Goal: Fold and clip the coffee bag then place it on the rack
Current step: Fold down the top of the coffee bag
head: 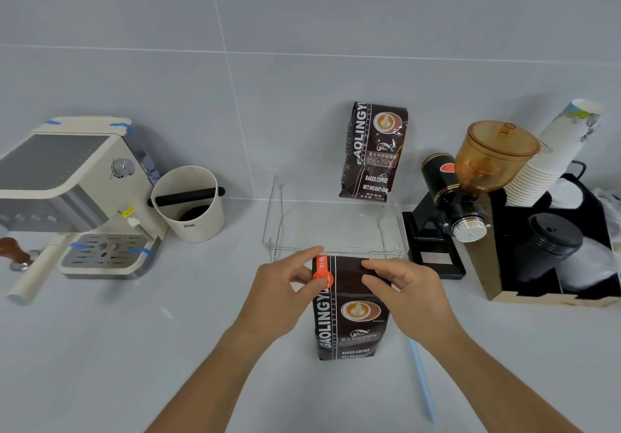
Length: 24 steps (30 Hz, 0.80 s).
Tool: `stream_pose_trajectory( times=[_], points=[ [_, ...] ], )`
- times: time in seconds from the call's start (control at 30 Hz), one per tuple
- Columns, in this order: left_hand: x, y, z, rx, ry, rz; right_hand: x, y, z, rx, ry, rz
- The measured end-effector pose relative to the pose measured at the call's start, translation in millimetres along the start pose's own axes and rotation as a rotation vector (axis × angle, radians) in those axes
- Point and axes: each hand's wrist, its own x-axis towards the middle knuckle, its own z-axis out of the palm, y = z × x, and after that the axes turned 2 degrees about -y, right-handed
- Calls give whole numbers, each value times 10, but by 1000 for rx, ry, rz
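A dark brown coffee bag (353, 318) stands upright on the counter in front of me, its flat top edge still unfolded. My left hand (285, 284) pinches the bag's top left corner, where an orange label (322, 274) shows. My right hand (403, 284) grips the top right corner with thumb and fingers. A clear acrylic rack (336, 227) stands just behind the bag. A second coffee bag (374, 152) of the same kind stands on the rack's back, leaning on the wall. A long light blue clip (422, 379) lies on the counter to the right of the bag.
An espresso machine (77, 190) and a white knock box (188, 204) stand at the left. A black grinder with an amber hopper (470, 183), stacked paper cups (551, 153) and a black organiser with lids (551, 244) crowd the right. A tamper (15, 254) sits at far left.
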Motion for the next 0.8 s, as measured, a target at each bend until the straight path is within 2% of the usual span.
stream_pose_trajectory(
  times=[0.13,0.23,0.37,0.5,0.63,0.8],
  points=[
    [-17,50,20,203,38,169,1,-23,16,-67,14,-26],
    [-26,22,49,302,44,191,-16,-42,-8,-143,-10,-98],
    [9,-17,1,316,14,214,15,-47,-70,-224,-72,-165],
    [38,15,-23,184,-66,142,42,-73,-129,-205,-159,-126],
    [56,-12,27,23,-58,67,60,-84,-146,-143,-189,-29],
    [103,-60,46,-129,-43,37,166,-114,-89,70,-188,218]
  ],
)
